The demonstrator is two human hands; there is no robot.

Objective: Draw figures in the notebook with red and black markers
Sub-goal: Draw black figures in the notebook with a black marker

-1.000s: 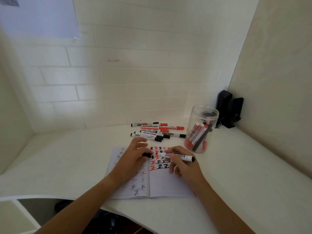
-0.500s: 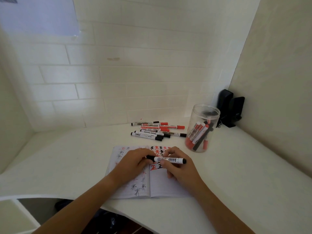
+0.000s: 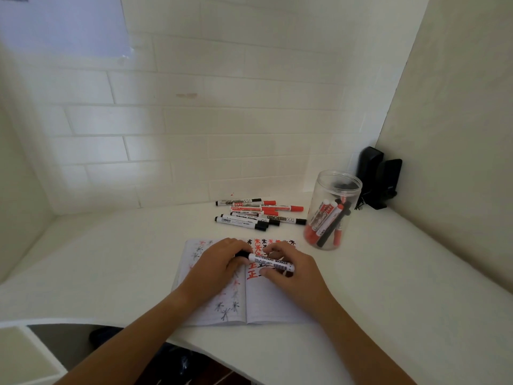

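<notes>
White desk [image 3: 388, 287] holds your open notebook [image 3: 274, 304]. Your left hand [image 3: 219, 269] grips the black cap [image 3: 242, 254] of a marker [image 3: 270, 262]; your right hand [image 3: 291, 269] pinches its barrel.

White counter [image 3: 116, 262], curved front edge, set in a corner. Back wall [image 3: 222, 120]: white brick-pattern tiles, small reddish smudge [image 3: 186, 95]. Plain beige side wall [image 3: 458, 107] on right. Pale bluish panel [image 3: 63, 26] upper left, soft light patch below it. Two black speakers [image 3: 380, 180] in the corner. Dark floor [image 3: 194, 368] under counter.
</notes>
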